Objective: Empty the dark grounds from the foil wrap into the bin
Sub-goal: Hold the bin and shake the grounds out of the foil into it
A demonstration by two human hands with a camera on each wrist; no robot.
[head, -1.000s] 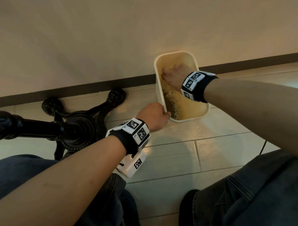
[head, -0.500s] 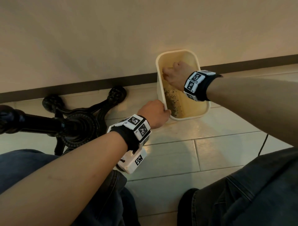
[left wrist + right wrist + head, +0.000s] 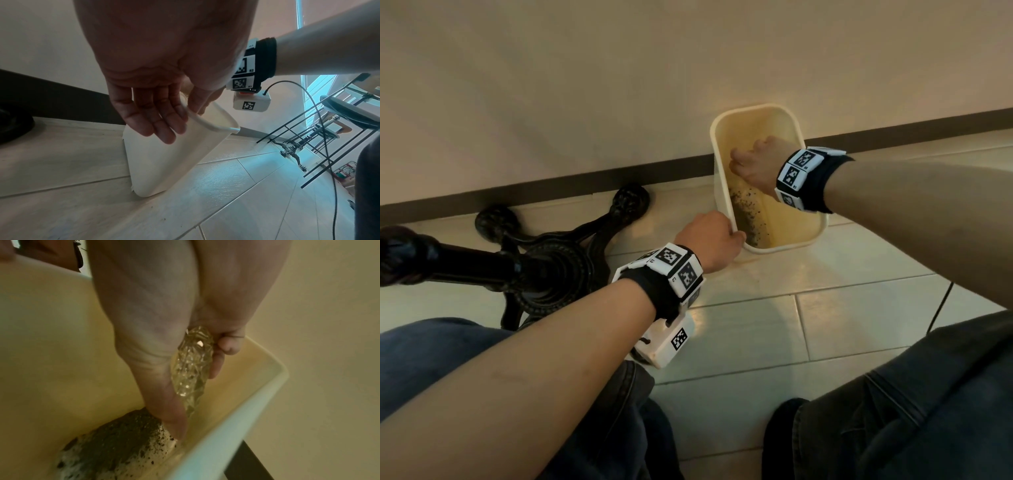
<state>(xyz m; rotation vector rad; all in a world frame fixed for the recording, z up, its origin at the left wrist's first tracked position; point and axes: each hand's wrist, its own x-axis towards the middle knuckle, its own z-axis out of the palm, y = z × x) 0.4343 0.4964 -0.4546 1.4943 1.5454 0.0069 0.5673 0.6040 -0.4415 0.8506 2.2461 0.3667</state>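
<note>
Right hand (image 3: 756,164) inside bin (image 3: 722,192), grip closed round crumpled foil (image 3: 190,368). Grounds (image 3: 121,439) already piled at bin's bottom. Left hand (image 3: 162,104) clasps the tilted bin's rim. Judged nearly done; any residue in foil hidden.

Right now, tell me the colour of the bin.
Cream-white bin, shown best in the left wrist view.
</note>
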